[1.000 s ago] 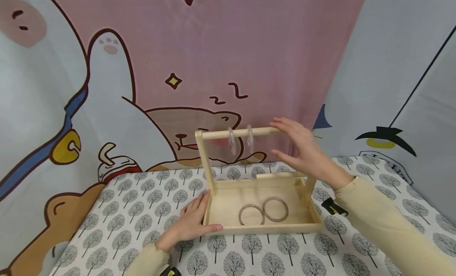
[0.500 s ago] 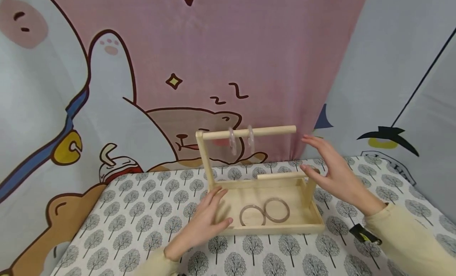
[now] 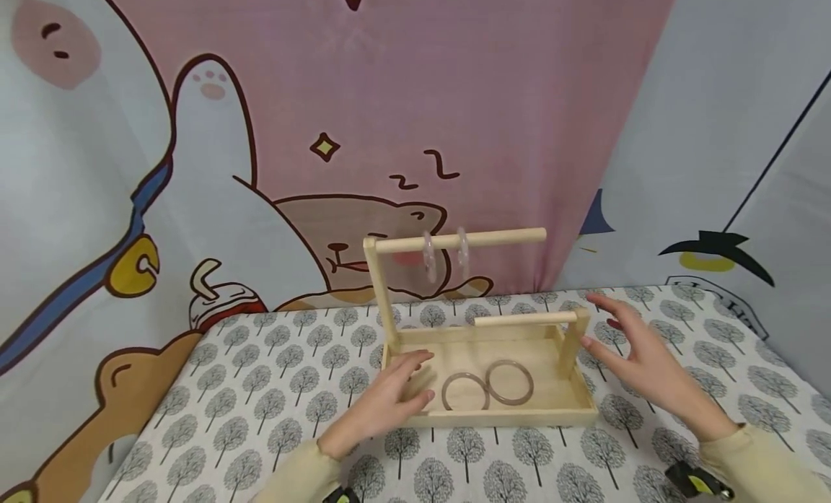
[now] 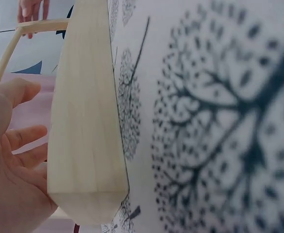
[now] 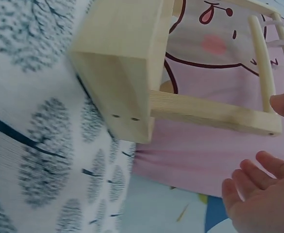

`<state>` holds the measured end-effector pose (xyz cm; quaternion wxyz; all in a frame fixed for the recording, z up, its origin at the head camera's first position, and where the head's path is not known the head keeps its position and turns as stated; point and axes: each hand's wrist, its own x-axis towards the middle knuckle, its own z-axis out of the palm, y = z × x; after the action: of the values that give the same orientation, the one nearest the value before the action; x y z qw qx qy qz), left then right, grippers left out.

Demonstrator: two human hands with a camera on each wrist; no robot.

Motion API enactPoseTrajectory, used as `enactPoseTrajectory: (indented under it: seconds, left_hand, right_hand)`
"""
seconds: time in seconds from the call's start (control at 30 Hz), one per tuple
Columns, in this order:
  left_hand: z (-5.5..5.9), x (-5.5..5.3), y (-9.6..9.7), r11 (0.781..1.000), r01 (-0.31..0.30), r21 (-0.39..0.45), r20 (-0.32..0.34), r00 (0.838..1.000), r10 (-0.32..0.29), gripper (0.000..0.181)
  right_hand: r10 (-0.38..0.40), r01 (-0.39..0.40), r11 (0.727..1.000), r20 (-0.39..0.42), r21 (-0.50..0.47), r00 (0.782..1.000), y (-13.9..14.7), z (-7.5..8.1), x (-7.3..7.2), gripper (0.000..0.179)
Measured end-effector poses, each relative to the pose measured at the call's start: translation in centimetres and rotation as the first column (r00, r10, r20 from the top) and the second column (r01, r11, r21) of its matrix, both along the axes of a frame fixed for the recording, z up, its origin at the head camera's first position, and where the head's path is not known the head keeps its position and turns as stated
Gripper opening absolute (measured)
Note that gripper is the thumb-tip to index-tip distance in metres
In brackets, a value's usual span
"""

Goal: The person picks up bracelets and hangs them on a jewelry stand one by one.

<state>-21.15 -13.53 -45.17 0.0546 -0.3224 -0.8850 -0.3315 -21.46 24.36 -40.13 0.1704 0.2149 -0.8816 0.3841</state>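
Note:
A pale wooden rack combines a shallow tray (image 3: pixel 506 418) with two rods on end posts. On the higher rod (image 3: pixel 506 237), held by the left post, hang two translucent bangles (image 3: pixel 464 253). The lower rod (image 3: pixel 522 320) juts inward from the short right post (image 3: pixel 571 344) and carries nothing. Two more bangles (image 3: pixel 510 382) lie side by side in the tray. My left hand (image 3: pixel 387 396) hovers over the tray's left end, fingers relaxed. Beside the right post is my right hand (image 3: pixel 639 362), thumb near the post's top (image 5: pixel 273 124), fingers apart and holding nothing.
The rack stands on a table under a white cloth with a tree print (image 3: pixel 260 416). A pink and white cartoon curtain (image 3: pixel 493 113) hangs close behind it. A black strap with a buckle (image 3: pixel 697 481) sits on the right sleeve.
My right hand has come away from the higher rod, moving right and down to the short post. The left hand has shifted from the tray's left edge to over its inside.

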Motion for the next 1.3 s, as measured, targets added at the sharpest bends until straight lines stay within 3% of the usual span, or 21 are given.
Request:
enactPoseTrajectory:
  seconds: [0.2,0.47,0.67,1.03,1.3]
  left_hand:
    - [-0.1,-0.5,1.0,0.998,0.059,0.013,0.004,0.998,-0.059,0.053]
    - [-0.2,-1.0,2.1,0.996,0.089,0.015,0.026,0.996,-0.090,0.051]
    - [-0.4,-1.6,2.5,0.991,0.130,0.009,0.098,0.987,-0.130,0.051]
    - [-0.8,-2.3,2.6,0.986,0.168,0.009,0.255,0.953,-0.165,0.050]
    - [-0.9,-2.2,3.1,0.986,0.150,-0.068,0.261,0.957,-0.128,0.060]
  right_hand:
    - [-0.012,0.009,1.000,0.168,0.015,0.986,0.4,-1.5,0.5,0.073]
    - [0.040,-0.049,0.998,0.199,0.042,0.979,-0.1,-3.2,1.1,0.077]
    - [0.071,-0.096,0.993,0.307,0.067,0.949,-0.4,-3.9,1.1,0.085]
    - [0.184,-0.205,0.977,0.269,0.052,0.946,-0.5,-4.9,1.2,0.088]
    - [0.203,-0.234,0.969,0.297,0.074,0.933,-0.1,-5.4,1.3,0.088]
